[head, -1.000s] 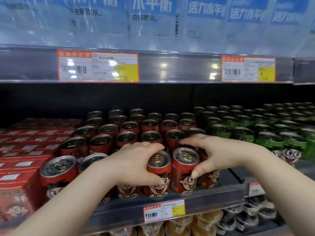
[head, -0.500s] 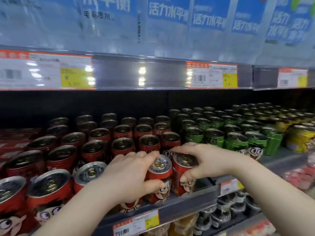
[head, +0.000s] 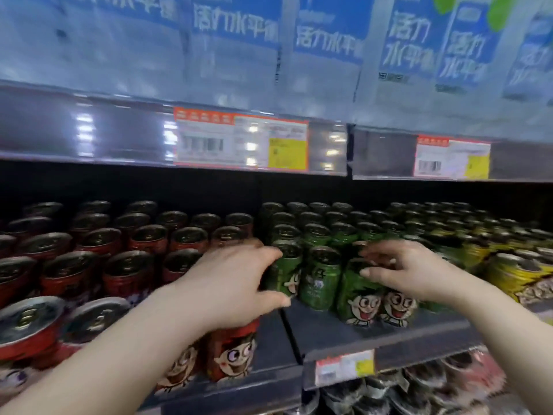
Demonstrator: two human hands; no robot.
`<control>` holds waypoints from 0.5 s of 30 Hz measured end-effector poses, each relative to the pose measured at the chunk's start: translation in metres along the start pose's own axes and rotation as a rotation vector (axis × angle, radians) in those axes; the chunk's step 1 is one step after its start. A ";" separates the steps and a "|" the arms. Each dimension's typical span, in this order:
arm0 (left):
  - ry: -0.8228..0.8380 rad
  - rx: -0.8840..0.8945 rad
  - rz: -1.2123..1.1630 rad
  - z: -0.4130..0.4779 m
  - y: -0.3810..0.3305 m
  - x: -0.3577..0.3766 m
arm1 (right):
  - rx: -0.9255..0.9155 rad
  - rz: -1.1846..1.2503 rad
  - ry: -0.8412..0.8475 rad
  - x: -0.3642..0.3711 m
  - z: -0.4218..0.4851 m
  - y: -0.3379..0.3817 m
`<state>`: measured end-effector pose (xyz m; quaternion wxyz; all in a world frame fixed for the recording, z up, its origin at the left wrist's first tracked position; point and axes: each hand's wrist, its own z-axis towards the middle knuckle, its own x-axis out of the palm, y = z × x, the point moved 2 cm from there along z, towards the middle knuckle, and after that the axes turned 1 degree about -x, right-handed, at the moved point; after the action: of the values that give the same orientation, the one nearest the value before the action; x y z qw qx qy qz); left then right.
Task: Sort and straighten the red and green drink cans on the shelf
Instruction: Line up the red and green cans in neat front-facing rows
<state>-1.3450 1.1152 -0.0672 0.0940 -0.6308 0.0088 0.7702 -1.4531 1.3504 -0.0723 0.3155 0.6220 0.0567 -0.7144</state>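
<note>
Red cans (head: 128, 265) with a cartoon face fill the left half of the shelf (head: 389, 344) in rows. Green cans (head: 321, 280) with the same face stand in rows to their right. My left hand (head: 236, 283) wraps around the leftmost front green can (head: 285, 272), thumb below and fingers over its top. My right hand (head: 401, 271) rests its fingers on the top and side of a front green can (head: 360, 298) with the face turned outward. A red can (head: 232, 351) stands at the shelf front under my left wrist.
Yellow cans (head: 514, 274) stand at the far right of the same shelf. The shelf above (head: 89, 136) hangs low, with price tags (head: 241, 142) and blue-labelled packs on it. A price tag (head: 344, 366) sits on the shelf's front rail; packaged goods lie below.
Both hands have left the front red cans and moved right to the green cans. The view has swung right, bringing yellow cans into sight.
</note>
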 end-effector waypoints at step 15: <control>0.174 -0.482 0.035 0.106 -0.032 0.044 | -0.306 -0.265 0.255 0.020 0.074 0.017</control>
<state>-1.4511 1.1667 -0.0851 -0.0735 -0.6987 -0.1563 0.6942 -1.5076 1.2942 -0.0693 0.3000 0.6392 0.2845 -0.6484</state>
